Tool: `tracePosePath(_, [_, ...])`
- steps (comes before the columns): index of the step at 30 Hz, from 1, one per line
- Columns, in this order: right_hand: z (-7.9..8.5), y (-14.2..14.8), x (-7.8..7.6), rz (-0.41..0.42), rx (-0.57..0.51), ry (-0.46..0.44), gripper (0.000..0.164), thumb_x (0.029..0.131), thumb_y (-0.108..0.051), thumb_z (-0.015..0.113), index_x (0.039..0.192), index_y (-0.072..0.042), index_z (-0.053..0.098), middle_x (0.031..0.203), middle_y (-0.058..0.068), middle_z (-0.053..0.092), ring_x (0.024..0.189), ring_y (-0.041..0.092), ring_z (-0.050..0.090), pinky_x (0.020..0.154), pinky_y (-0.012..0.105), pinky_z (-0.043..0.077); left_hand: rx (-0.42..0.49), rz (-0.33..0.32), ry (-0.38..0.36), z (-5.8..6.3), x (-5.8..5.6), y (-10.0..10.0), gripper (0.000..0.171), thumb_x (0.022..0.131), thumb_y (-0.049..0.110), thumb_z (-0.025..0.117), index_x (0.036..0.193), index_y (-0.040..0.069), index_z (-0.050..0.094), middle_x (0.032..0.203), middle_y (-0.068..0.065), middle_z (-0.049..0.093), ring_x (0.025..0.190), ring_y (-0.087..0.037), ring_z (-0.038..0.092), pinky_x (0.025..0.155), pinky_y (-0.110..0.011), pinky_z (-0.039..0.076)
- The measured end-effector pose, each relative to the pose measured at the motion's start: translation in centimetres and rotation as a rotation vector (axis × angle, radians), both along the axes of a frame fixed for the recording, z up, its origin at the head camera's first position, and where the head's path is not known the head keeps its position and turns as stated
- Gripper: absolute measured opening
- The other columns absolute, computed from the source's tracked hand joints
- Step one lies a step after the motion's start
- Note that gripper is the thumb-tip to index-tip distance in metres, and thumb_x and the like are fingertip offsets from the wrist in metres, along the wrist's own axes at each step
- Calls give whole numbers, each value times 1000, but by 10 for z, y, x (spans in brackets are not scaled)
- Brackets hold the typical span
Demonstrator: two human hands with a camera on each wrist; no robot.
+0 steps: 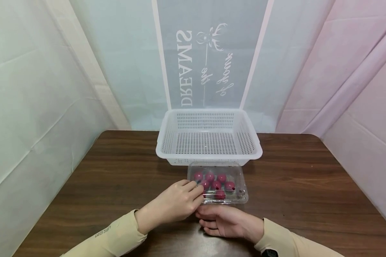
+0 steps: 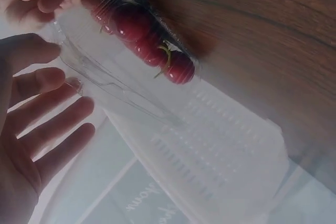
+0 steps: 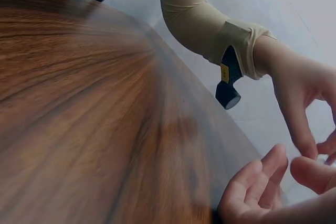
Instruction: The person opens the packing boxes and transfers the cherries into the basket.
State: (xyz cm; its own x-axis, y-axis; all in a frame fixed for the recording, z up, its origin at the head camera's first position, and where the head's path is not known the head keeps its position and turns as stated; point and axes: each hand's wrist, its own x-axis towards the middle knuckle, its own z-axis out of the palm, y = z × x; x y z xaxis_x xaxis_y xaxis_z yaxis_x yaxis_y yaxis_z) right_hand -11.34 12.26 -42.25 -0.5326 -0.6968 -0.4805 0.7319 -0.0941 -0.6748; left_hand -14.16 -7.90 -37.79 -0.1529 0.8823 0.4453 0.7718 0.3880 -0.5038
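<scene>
A clear plastic box (image 1: 239, 175) holding several red cherries (image 1: 216, 185) rests on the table against the white basket's near side. My left hand (image 1: 180, 200) reaches its near left corner, with thumb and fingertips pinching at the lid edge. In the left wrist view, the left hand (image 2: 44, 114) has its lower fingers spread beside the lid. Palm partly up, my right hand (image 1: 229, 223) lies just in front of the box, fingers loosely bent and its upper digit touching the near edge. The right wrist view shows the right hand (image 3: 273, 192), its thumb apart from its fingers.
A white perforated basket (image 1: 209, 157) stands at the back of the brown wooden table (image 1: 132, 171). Behind it hangs a pale curtain (image 1: 206, 71) with printed lettering, and pale cloth walls rise on both sides.
</scene>
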Motion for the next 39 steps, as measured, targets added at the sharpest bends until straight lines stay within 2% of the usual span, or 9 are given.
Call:
tracePosePath(4, [-3, 13, 0, 59, -35, 9, 27, 98, -18, 49, 124, -14, 54, 101, -10, 61, 89, 0, 58, 83, 18, 47, 41, -15, 63, 0, -1, 6, 19, 88, 16, 42, 78, 16, 58, 84, 3, 56, 73, -14, 53, 62, -26, 45])
tracePosePath(7, [-3, 23, 1, 77, -42, 9, 31, 97, -18, 50, 128, -11, 50, 103, -9, 60, 90, 0, 58, 83, 18, 47, 70, -23, 94, 3, 0, 14, 26, 91, 11, 36, 82, 17, 59, 85, 4, 58, 75, -13, 54, 65, -25, 44])
tracePosePath(11, [-2, 36, 2, 106, -39, 31, 27, 98, -19, 49, 124, -13, 52, 104, -10, 60, 91, 0, 58, 83, 19, 48, 86, -51, 108, 14, 3, 29, 30, 94, 13, 34, 82, 18, 61, 85, 6, 59, 75, -11, 54, 65, -24, 43])
tracePosePath(14, [-1, 47, 3, 119, -37, 55, 21, 99, -19, 47, 118, -16, 56, 104, -10, 61, 91, 0, 59, 83, 19, 48, 77, -63, 101, 15, 4, 42, 23, 93, 16, 40, 81, 19, 60, 84, 7, 59, 76, -11, 54, 66, -24, 43])
tracePosePath(18, [0, 64, 3, 101, -32, 75, 18, 99, -18, 46, 111, -18, 60, 105, -9, 63, 93, 2, 60, 84, 20, 48, 72, -82, 97, 13, 5, 57, 22, 92, 15, 42, 80, 20, 59, 83, 8, 59, 77, -10, 54, 67, -24, 43])
tracePosePath(24, [1, 86, 3, 72, -29, 114, 18, 99, -16, 45, 108, -17, 61, 104, -7, 64, 95, 4, 60, 85, 22, 48, 84, -100, 99, 23, 12, 74, 21, 92, 19, 44, 80, 22, 61, 82, 10, 60, 78, -10, 54, 66, -21, 42])
tracePosePath(30, [1, 105, 1, 50, -3, 158, 20, 99, -15, 43, 103, -18, 62, 101, -8, 65, 93, 4, 61, 84, 22, 49, 62, -59, 76, 12, 9, 91, 18, 91, 18, 48, 84, 22, 64, 81, 10, 60, 71, -11, 51, 63, -21, 40])
tracePosePath(34, [3, 116, -4, 23, 22, 196, 23, 100, -19, 41, 103, -19, 64, 101, -9, 66, 93, 4, 61, 84, 21, 49, 29, 0, 50, 7, 9, 99, 17, 91, 16, 50, 88, 22, 65, 84, 10, 61, 72, -10, 52, 63, -22, 40])
tracePosePath(39, [7, 129, -11, 16, 13, 233, 28, 102, -19, 36, 110, -21, 63, 106, -8, 65, 98, 5, 60, 87, 23, 48, -20, 72, 33, 5, 11, 106, 17, 92, 19, 50, 94, 26, 65, 84, 11, 59, 70, -9, 53, 63, -22, 41])
